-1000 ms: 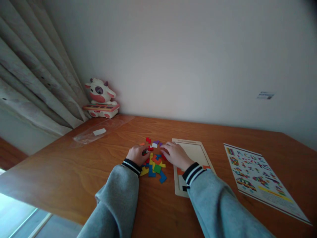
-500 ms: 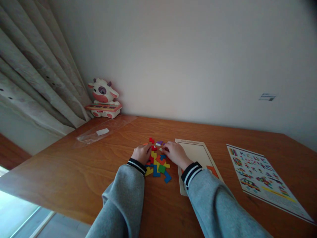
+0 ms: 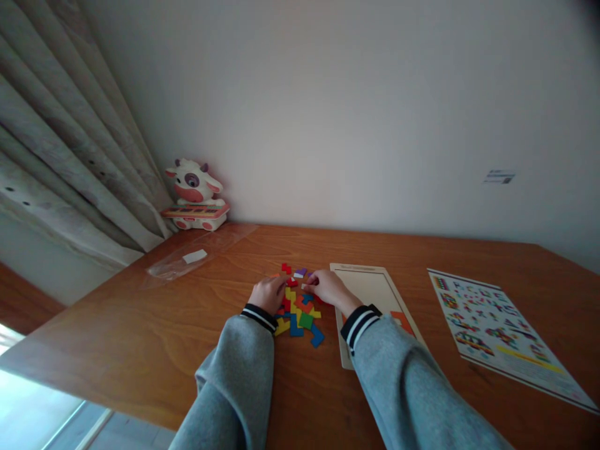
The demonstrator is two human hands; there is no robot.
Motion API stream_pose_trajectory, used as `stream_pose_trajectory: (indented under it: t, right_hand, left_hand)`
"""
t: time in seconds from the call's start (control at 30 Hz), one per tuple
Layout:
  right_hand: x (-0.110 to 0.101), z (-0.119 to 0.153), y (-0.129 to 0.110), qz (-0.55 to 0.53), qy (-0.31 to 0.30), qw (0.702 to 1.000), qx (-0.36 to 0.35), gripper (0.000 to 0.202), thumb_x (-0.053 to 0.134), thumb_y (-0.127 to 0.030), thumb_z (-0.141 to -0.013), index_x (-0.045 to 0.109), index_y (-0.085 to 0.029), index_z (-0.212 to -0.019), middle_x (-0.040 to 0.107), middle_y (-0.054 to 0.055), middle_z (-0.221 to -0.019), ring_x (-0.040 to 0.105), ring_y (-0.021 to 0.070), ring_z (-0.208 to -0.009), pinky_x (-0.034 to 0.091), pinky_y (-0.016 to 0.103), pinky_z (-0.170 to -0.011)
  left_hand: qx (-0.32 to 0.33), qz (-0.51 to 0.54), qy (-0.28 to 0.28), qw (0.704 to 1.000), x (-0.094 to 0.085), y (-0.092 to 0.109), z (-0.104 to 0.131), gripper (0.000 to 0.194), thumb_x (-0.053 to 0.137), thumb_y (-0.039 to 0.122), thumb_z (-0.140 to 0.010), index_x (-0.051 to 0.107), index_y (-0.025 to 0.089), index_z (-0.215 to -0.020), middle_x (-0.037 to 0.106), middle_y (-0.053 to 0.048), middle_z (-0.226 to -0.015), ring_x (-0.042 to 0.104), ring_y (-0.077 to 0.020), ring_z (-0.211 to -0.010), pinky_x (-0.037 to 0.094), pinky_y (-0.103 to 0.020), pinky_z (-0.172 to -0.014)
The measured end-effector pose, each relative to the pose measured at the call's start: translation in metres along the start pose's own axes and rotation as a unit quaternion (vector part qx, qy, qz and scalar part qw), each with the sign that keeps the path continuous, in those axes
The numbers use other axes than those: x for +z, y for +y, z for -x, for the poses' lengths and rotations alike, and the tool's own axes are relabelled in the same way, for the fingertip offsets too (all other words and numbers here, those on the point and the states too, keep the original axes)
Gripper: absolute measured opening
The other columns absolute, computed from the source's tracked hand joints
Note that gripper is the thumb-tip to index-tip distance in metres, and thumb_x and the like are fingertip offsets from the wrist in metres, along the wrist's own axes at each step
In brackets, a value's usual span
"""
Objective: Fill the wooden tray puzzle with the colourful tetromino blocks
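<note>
Loose, flat, coloured puzzle pieces lie heaped on the wooden table, among them a green piece (image 3: 306,320), a blue piece (image 3: 317,337) and a yellow piece (image 3: 282,326). At the heap's left side is my left hand (image 3: 268,294), fingers curled together close to a red piece (image 3: 291,282). My right hand (image 3: 330,290) comes in from the other side, thumb and fingers pinched by a small whitish piece (image 3: 304,286); what they grip is too small to name. Under my right wrist lies a pale puzzle board (image 3: 363,287), with orange pieces (image 3: 402,322) partly showing on it.
A printed pattern sheet (image 3: 501,331) lies on the right of the table (image 3: 210,350). Toward the back left are a clear plastic bag (image 3: 173,265) and a toy cow with a keyboard (image 3: 194,194). A curtain (image 3: 70,131) hangs at the left.
My right hand has shifted slightly left, and a red piece now shows beneath it. My left hand stays almost in place. The camera view has tilted a little.
</note>
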State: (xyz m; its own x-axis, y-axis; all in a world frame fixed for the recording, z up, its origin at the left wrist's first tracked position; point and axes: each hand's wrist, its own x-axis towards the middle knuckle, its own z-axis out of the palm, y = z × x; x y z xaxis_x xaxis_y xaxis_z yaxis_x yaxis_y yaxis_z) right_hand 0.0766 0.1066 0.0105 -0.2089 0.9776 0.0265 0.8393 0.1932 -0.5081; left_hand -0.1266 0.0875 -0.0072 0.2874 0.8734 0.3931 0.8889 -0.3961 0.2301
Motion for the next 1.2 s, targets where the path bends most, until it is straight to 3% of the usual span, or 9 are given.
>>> stream_pose_trajectory:
  t: [0.13, 0.27, 0.4, 0.47, 0.6, 0.7, 0.87, 1.2]
  right_hand:
    - [-0.003, 0.006, -0.003, -0.017, 0.020, 0.999, -0.019, 0.012, 0.072, -0.032, -0.081, 0.073, -0.023, -0.088, 0.076, 0.004, -0.085, 0.070, 0.0191, -0.078, 0.048, 0.027, -0.068]
    - [-0.023, 0.024, 0.008, -0.039, 0.053, 0.995, -0.079, 0.027, 0.060, -0.022, -0.089, 0.066, -0.023, -0.116, 0.074, 0.003, -0.092, 0.067, 0.0167, -0.083, 0.049, 0.028, -0.076]
    - [-0.057, 0.061, 0.049, -0.079, 0.098, 0.986, -0.113, 0.021, 0.052, -0.026, -0.092, 0.069, -0.021, -0.104, 0.072, 0.007, -0.097, 0.066, 0.0182, -0.083, 0.052, 0.033, -0.078]
    - [-0.074, 0.084, 0.078, -0.138, 0.110, 0.980, -0.091, 0.023, 0.053, -0.034, -0.091, 0.068, -0.022, -0.103, 0.072, 0.006, -0.094, 0.068, 0.0195, -0.082, 0.054, 0.034, -0.076]
    - [-0.097, 0.125, 0.127, -0.252, 0.038, 0.967, -0.009, 0.035, 0.062, -0.051, -0.085, 0.066, -0.022, -0.105, 0.074, 0.006, -0.093, 0.071, 0.0215, -0.083, 0.056, 0.035, -0.077]
    - [-0.102, 0.145, 0.148, -0.271, 0.029, 0.962, 0.024, 0.040, 0.067, -0.056, -0.080, 0.068, -0.020, -0.096, 0.074, 0.008, -0.093, 0.070, 0.0226, -0.088, 0.055, 0.035, -0.081]
    - [-0.101, 0.159, 0.157, -0.251, -0.070, 0.965, 0.029, 0.038, 0.068, -0.054, -0.081, 0.068, -0.020, -0.098, 0.072, 0.006, -0.093, 0.067, 0.0210, -0.087, 0.052, 0.032, -0.079]
    - [-0.096, 0.161, 0.156, -0.188, -0.079, 0.979, -0.007, 0.031, 0.066, -0.050, -0.084, 0.072, -0.020, -0.092, 0.063, 0.002, -0.078, 0.055, 0.0155, -0.070, 0.043, 0.027, -0.061]
  left_hand:
    - [0.015, -0.002, 0.001, 1.000, 0.001, -0.001, 0.000, 0.023, 0.054, 0.019, -0.090, 0.072, 0.024, -0.103, 0.076, -0.005, -0.097, 0.071, -0.0193, -0.090, 0.056, -0.028, -0.082]
    - [0.060, -0.007, 0.021, 0.998, 0.001, -0.002, 0.000, 0.023, 0.054, 0.016, -0.089, 0.073, 0.023, -0.101, 0.076, -0.006, -0.096, 0.071, -0.0202, -0.089, 0.057, -0.030, -0.081]
    - [0.167, 0.014, 0.058, 0.984, -0.001, 0.005, -0.002, 0.023, 0.052, 0.017, -0.092, 0.073, 0.023, -0.101, 0.075, -0.006, -0.100, 0.070, -0.0204, -0.092, 0.057, -0.034, -0.087]
    - [0.228, 0.030, 0.077, 0.970, -0.003, 0.015, -0.003, 0.023, 0.051, 0.018, -0.093, 0.073, 0.021, -0.101, 0.075, -0.007, -0.101, 0.069, -0.0204, -0.093, 0.057, -0.035, -0.087]
    - [0.334, 0.072, 0.087, 0.936, -0.008, 0.051, -0.001, 0.022, 0.052, 0.017, -0.095, 0.070, 0.018, -0.107, 0.074, -0.008, -0.099, 0.068, -0.0180, -0.092, 0.057, -0.031, -0.085]
    - [0.384, 0.091, 0.075, 0.916, -0.008, 0.079, 0.006, 0.023, 0.053, 0.017, -0.095, 0.066, 0.016, -0.114, 0.074, -0.006, -0.093, 0.067, -0.0172, -0.087, 0.057, -0.029, -0.079]
    - [0.436, 0.136, 0.044, 0.888, -0.002, 0.100, 0.015, 0.017, 0.055, 0.016, -0.094, 0.068, 0.017, -0.104, 0.075, -0.006, -0.095, 0.067, -0.0175, -0.090, 0.056, -0.030, -0.082]
    - [0.432, 0.205, -0.018, 0.878, 0.000, 0.107, 0.020, 0.012, 0.061, 0.019, -0.091, 0.070, 0.016, -0.099, 0.076, -0.008, -0.094, 0.069, -0.0179, -0.085, 0.058, -0.030, -0.079]
